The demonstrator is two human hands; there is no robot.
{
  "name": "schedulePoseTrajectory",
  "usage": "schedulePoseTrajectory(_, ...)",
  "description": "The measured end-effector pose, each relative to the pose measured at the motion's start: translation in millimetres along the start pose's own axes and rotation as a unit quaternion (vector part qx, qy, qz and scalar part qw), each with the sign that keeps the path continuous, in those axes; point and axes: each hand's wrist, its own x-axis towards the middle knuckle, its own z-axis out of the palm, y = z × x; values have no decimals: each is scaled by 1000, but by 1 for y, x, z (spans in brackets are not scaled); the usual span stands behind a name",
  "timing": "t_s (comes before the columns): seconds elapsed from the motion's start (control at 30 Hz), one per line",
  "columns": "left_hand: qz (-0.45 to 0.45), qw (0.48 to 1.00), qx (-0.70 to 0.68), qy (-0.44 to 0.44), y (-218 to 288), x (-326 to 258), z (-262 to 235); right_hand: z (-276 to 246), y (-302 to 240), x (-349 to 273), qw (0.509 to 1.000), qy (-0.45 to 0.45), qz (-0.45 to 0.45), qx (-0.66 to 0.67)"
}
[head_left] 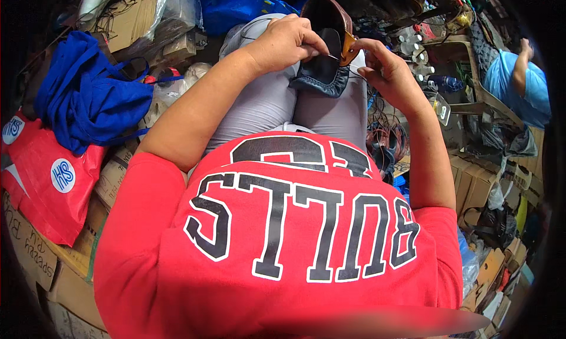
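A dark leather shoe upper [323,68] with a brown inner lining rests on my lap, over my grey trousers. My left hand [287,41] lies on top of it and pinches a thin needle at the shoe's edge. My right hand [383,65] is just to the right of the shoe, fingers bent, touching its tan edge and seemingly a thin thread. My red shirt fills the lower half of the view.
A blue cloth bag [88,97] and a red bag [47,180] lie on cardboard boxes [35,256] at my left. Another person in a blue shirt [519,82] sits at the far right. Bottles, boxes and shoe parts crowd the right side.
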Motion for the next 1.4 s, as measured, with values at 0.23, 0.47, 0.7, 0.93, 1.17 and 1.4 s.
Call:
schedulePoseTrajectory(0.23,-1,1000,23,-3,-1,4,0,0,1,3,1000,11,-3,1)
schedulePoseTrajectory(0.47,26,998,59,3,0,3,6,4,3,3,1000,10,6,17)
schedulePoseTrajectory(0.7,-55,998,-22,-22,10,12,10,23,29,0,982,44,68,173)
schedulePoseTrajectory(0.93,-63,994,-93,13,6,17,29,31,31,8,973,33,63,219)
schedulePoseTrajectory(1.17,-9,998,-29,57,13,13,21,27,23,16,986,58,61,146)
schedulePoseTrajectory(1.4,-10,997,61,37,21,-9,-1,9,20,3,994,68,26,77)
